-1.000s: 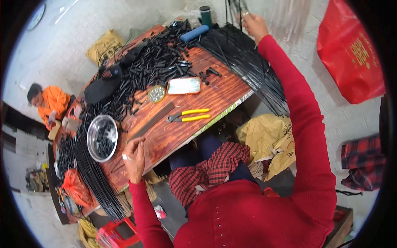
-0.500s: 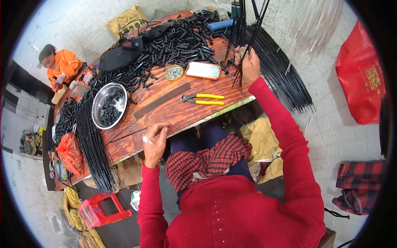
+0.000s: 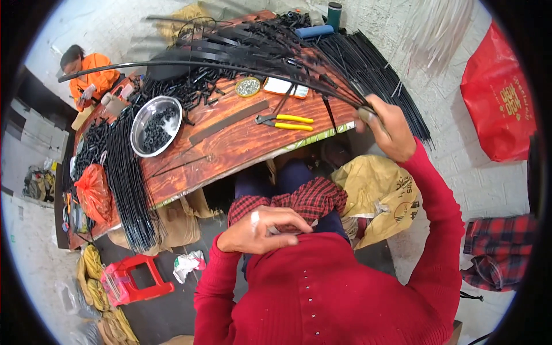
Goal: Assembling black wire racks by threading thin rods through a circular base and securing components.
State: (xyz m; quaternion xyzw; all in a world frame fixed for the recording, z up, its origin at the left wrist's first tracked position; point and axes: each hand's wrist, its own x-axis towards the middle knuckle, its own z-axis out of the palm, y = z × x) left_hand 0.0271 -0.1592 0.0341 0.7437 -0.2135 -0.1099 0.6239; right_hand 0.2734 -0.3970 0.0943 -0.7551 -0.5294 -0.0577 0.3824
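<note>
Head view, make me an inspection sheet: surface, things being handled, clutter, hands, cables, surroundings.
Surface: reddish wooden table, partly bare toward its near edge.
Things handled: long black rods, reaching out over the table, some blurred.
Clutter: metal bowl of small black pieces, yellow-handled pliers, dark flat bar.
Hands: right hand grips the rods; left hand, nothing seen held.
Cables: black cord at lower right.
Surroundings: co-worker in orange at upper left; red bag against the right wall.

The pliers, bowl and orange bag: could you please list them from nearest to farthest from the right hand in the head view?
1. Pliers: left of the right hand, near the front edge of the table.
2. Bowl: farther left on the table.
3. Orange bag: farthest, toward the table's left end.
</note>
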